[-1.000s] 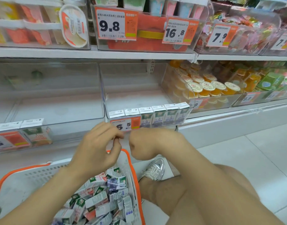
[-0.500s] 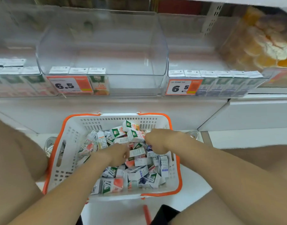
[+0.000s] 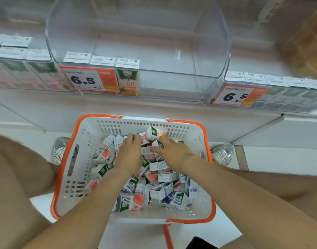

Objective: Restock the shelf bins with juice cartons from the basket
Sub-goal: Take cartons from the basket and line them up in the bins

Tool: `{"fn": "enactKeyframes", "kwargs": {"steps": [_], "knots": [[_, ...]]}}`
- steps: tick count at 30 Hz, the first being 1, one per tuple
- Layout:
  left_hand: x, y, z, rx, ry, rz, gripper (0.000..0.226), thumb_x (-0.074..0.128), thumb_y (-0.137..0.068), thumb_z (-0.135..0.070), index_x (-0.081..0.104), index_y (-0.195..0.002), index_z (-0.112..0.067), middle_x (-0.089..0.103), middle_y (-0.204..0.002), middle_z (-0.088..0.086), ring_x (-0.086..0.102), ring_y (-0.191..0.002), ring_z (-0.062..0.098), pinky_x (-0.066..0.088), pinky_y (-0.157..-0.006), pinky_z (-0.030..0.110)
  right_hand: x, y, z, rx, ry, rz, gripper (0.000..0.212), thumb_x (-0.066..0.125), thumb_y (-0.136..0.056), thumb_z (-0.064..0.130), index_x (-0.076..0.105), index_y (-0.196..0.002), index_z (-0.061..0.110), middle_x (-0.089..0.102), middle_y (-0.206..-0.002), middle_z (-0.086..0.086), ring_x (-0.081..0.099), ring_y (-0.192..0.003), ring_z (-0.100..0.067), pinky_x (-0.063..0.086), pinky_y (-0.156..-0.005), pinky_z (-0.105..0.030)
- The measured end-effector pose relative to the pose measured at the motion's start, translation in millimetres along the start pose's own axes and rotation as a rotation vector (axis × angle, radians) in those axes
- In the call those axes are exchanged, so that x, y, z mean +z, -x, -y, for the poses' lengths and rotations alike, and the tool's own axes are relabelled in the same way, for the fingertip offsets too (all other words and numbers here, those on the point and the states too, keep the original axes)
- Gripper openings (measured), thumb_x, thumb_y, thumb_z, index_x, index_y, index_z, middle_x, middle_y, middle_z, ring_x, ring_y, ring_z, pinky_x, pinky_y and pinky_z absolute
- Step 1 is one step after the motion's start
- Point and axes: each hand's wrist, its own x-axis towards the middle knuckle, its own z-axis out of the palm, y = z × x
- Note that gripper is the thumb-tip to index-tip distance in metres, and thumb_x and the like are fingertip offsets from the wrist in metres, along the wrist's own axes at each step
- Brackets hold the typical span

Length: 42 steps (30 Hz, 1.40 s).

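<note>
A tilted white-and-green juice carton (image 3: pixel 155 133) is seen just beyond the released right grip (image 3: pixel 172 152); whether the left grip (image 3: pixel 129 153) is clenched cannot be told.

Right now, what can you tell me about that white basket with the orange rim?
The basket is white plastic with slotted walls and an orange rim. It sits upright on the floor below the shelf bins, heaped with juice cartons lying at all angles. The left hand and right hand reach in, touching cartons near its far wall.
</note>
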Motion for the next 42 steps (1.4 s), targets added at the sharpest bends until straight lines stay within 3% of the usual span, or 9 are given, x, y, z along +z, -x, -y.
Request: {"fn": "enactKeyframes", "kwargs": {"steps": [5, 9, 13, 19, 22, 27, 34, 39, 42], "knots": [[0.3, -19.1, 6.3, -0.049, 0.061, 0.081, 0.07, 0.071, -0.091, -0.008, 0.038, -0.153, -0.015, 0.042, -0.15, 0.009, 0.044, -0.133, 0.035, 0.046, -0.108, 0.051, 0.4, -7.8, 12.7, 0.03, 0.069, -0.095, 0.067, 0.064, -0.09, 0.0, 0.036, -0.146, 0.024, 0.024, -0.15, -0.022, 0.043, -0.131, -0.048, 0.044, -0.105, -0.051], [-1.1, -26.5, 6.2, -0.08, -0.1, 0.043, 0.055, 0.07, -0.096, -0.015, 0.044, -0.145, -0.01, 0.046, -0.138, 0.012, 0.047, -0.126, 0.035, 0.045, -0.104, 0.043, 4.2, -4.3, -1.9, 0.066, -0.1, -0.119, 0.079, 0.07, -0.085, 0.01, 0.028, -0.15, 0.029, 0.036, -0.14, -0.017, 0.053, -0.118, -0.039, 0.052, -0.092, -0.046], [-11.6, -29.2, 2.3, -0.068, -0.245, 0.078, 0.048, 0.072, -0.095, -0.032, 0.053, -0.133, -0.009, 0.046, -0.131, 0.013, 0.049, -0.118, 0.034, 0.045, -0.102, 0.04, -10.8, 7.3, -24.5, 0.18, -0.436, -0.213, 0.052, 0.077, -0.083, 0.035, 0.054, -0.129, 0.024, 0.05, -0.117, -0.006, 0.059, -0.101, -0.029, 0.053, -0.081, -0.038], [-35.8, -15.3, 5.0, -0.229, 0.245, 0.052, 0.055, 0.09, -0.074, -0.029, 0.065, -0.119, -0.012, 0.044, -0.117, 0.004, 0.056, -0.093, 0.023, 0.051, -0.083, 0.032, -60.2, 39.2, -23.6, 0.187, -0.68, -0.379, 0.031, 0.073, -0.085, 0.037, 0.062, -0.108, 0.02, 0.062, -0.094, 0.002, 0.06, -0.083, -0.02, 0.045, -0.063, -0.029], [-65.3, -2.9, 4.4, -0.133, 0.45, 0.143, 0.053, 0.09, -0.073, -0.014, 0.07, -0.121, -0.025, 0.046, -0.12, 0.003, 0.055, -0.102, 0.019, 0.045, -0.08, 0.022, -92.4, 60.5, -15.2, 0.134, -0.542, -0.367, 0.039, 0.067, -0.091, 0.044, 0.058, -0.119, 0.018, 0.057, -0.084, 0.006, 0.056, -0.087, -0.022, 0.043, -0.069, -0.034], [-145.7, 20.0, -26.6, 0.056, 0.616, 0.286, 0.054, 0.082, -0.079, 0.003, 0.074, -0.115, -0.037, 0.071, -0.113, -0.001, 0.065, -0.07, 0.009, 0.058, -0.063, 0.03, -150.6, 96.3, -8.4, 0.028, -0.305, -0.352, 0.058, 0.064, -0.089, 0.069, 0.067, -0.114, 0.016, 0.064, -0.092, 0.003, 0.051, -0.1, -0.022, 0.046, -0.073, -0.038], [-251.0, 48.1, -49.9, 0.16, 0.718, 0.053, 0.047, 0.078, -0.087, 0.002, 0.074, -0.119, -0.032, 0.073, -0.119, -0.016, 0.066, -0.115, 0.01, 0.055, -0.099, 0.031, -200.3, 129.0, -10.9, 0.024, -0.299, -0.609, 0.058, 0.056, -0.092, 0.074, 0.078, -0.11, 0.024, 0.051, -0.055, 0.012, 0.046, -0.063, -0.001, 0.045, -0.063, -0.03], [-298.7, 58.8, -55.3, 0.185, 0.735, -0.062, 0.037, 0.083, -0.087, -0.007, 0.069, -0.12, -0.019, 0.079, -0.107, -0.004, 0.073, -0.104, 0.017, 0.058, -0.097, 0.033, -212.7, 117.1, 8.9, 0.036, -0.394, -0.832, 0.064, 0.036, -0.091, 0.08, 0.074, -0.113, 0.033, 0.076, -0.102, 0.01, 0.067, -0.095, -0.016, 0.055, -0.08, -0.039], [-325.6, 61.1, -47.8, 0.197, 0.672, -0.094, 0.029, 0.078, -0.093, -0.012, 0.07, -0.119, -0.023, 0.078, -0.109, -0.005, 0.073, -0.103, 0.015, 0.059, -0.095, 0.035, -221.8, 111.0, 21.8, 0.024, -0.476, -1.012, 0.054, 0.042, -0.095, 0.075, 0.071, -0.111, 0.032, 0.073, -0.097, 0.013, 0.064, -0.089, -0.012, 0.052, -0.077, -0.036]]}}
